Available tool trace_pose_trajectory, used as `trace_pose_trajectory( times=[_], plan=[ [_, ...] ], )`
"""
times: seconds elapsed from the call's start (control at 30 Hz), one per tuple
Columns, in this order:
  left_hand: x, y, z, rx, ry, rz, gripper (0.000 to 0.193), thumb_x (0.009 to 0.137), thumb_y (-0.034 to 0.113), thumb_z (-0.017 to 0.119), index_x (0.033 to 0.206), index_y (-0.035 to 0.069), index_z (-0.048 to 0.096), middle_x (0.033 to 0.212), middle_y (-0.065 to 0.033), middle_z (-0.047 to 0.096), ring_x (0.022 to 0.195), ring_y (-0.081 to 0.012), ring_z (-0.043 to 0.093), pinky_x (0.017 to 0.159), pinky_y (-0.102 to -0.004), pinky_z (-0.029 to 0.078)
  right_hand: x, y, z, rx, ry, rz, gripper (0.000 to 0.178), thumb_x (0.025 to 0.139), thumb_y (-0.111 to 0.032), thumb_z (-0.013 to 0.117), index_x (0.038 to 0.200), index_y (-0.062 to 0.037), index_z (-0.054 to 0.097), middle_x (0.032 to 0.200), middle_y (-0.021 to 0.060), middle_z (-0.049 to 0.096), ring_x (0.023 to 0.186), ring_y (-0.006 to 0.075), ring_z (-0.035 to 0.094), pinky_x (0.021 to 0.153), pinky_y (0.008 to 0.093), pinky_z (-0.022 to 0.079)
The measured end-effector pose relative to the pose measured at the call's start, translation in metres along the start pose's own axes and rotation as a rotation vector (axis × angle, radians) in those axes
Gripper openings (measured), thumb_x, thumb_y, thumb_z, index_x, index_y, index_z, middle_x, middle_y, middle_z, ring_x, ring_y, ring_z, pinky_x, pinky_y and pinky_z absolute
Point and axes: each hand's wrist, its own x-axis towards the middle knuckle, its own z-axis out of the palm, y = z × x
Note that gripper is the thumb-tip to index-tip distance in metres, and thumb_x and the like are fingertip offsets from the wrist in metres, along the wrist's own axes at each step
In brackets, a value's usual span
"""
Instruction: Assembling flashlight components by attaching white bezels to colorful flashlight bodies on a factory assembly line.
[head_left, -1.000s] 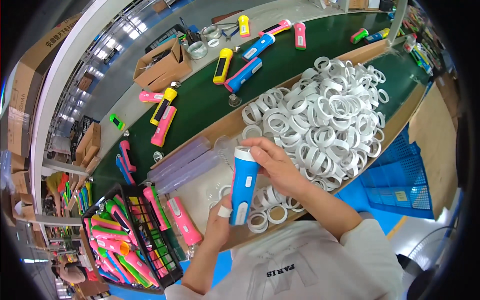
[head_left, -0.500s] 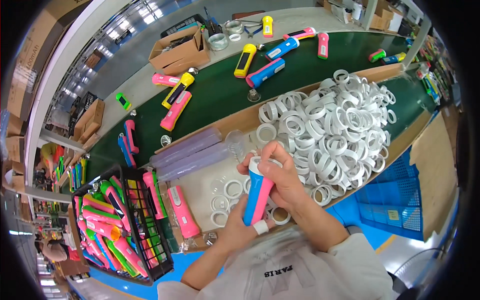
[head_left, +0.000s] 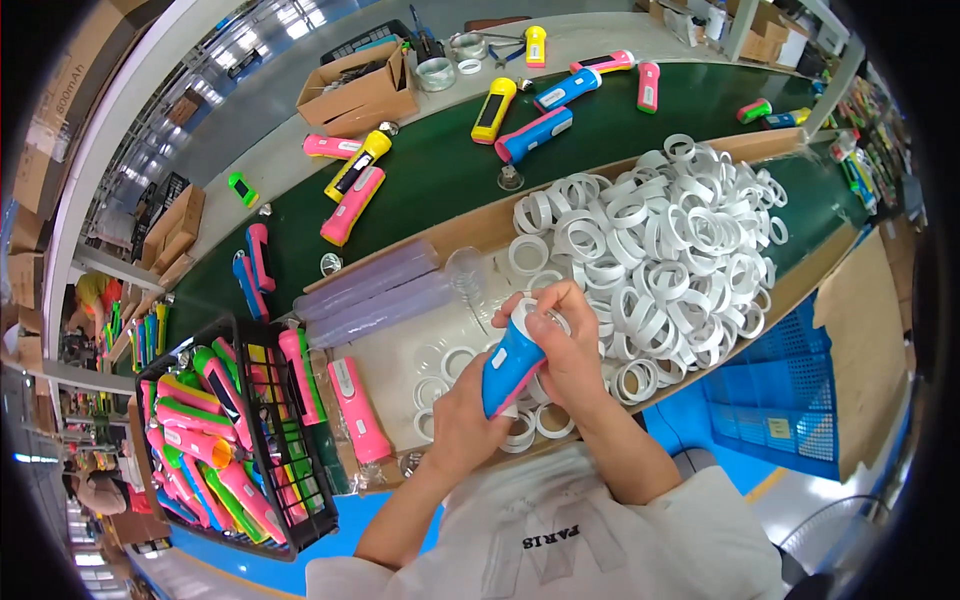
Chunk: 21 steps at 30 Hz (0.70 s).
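A blue and pink flashlight (head_left: 512,368) is held tilted between my two hands, its wide head pointing up and away. My left hand (head_left: 468,418) is closed round the lower body. The fingers of my right hand (head_left: 566,340) grip the head, where a white ring shows in part; the fingers hide the rest of it. Just beyond and to the right lies a big heap of white plastic rings (head_left: 640,260). Several more rings (head_left: 458,362) lie loose near my left hand. A pink flashlight (head_left: 358,410) rests left of my hands.
Stacks of clear plastic lenses (head_left: 380,295) lie in the cardboard tray (head_left: 480,240). A black crate (head_left: 310,470) full of flashlights stands at left. Past the tray, flashlights (head_left: 352,205) lie on a green conveyor belt (head_left: 430,190). A blue basket (head_left: 780,390) is at lower right.
The flashlight has turned in my hands, so more of its blue side faces me. My right hand has shifted slightly round its head. The view has moved a little.
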Motion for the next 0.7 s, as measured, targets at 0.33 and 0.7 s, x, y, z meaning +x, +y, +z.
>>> trace_pose_trajectory(
  times=[0.33, 0.7],
  plan=[
    [0.123, -0.054, -0.072, 0.249, 0.001, -0.278, 0.069, 0.075, 0.019, 0.074, 0.132, 0.004, 0.038, 0.100, -0.0209, 0.061, 0.086, -0.0353, 0.062, 0.076, -0.0423, 0.050, 0.060, -0.004, -0.034, -1.898, -0.090, -0.371, 0.038, 0.074, -0.022, 0.075, 0.101, 0.0008, 0.061, 0.100, 0.0139, 0.058, 0.091, 0.0251, 0.054, 0.078, 0.0325, 0.047],
    [0.143, -0.076, -0.005, 0.652, -0.107, 0.322, 0.038, 0.061, 0.006, 0.073, 0.098, 0.008, 0.069, 0.102, -0.0083, 0.052, 0.099, -0.0269, 0.048, 0.085, -0.0399, 0.035, 0.069, 0.008, -0.044, -1.565, -0.202, -0.363, 0.018, 0.080, -0.019, 0.069, 0.088, -0.0039, 0.064, 0.119, 0.0284, 0.051, 0.105, 0.0427, 0.051, 0.087, 0.0466, 0.044]
  ],
)
